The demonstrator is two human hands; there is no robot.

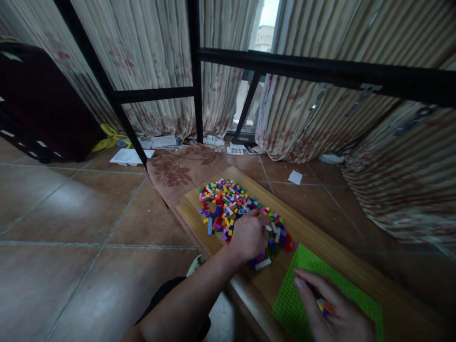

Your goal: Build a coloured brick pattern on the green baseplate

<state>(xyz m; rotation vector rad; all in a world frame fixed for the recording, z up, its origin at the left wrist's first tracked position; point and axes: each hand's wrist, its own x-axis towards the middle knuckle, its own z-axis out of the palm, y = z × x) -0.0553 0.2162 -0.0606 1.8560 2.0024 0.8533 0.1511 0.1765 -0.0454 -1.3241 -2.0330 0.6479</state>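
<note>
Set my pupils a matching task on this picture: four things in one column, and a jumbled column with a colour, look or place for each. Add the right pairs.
1. Left hand
2. Right hand
3. Building board
4. Curtains

A. Striped, with reddish patches
B. Over the building board
C. At the heap of loose bricks
D. Bright green, studded

Pairs: 1-C, 2-B, 3-D, 4-A

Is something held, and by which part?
Small bricks show within the right hand, place of hold hidden; whether the left hand, over the pile, holds any cannot be told.
</note>
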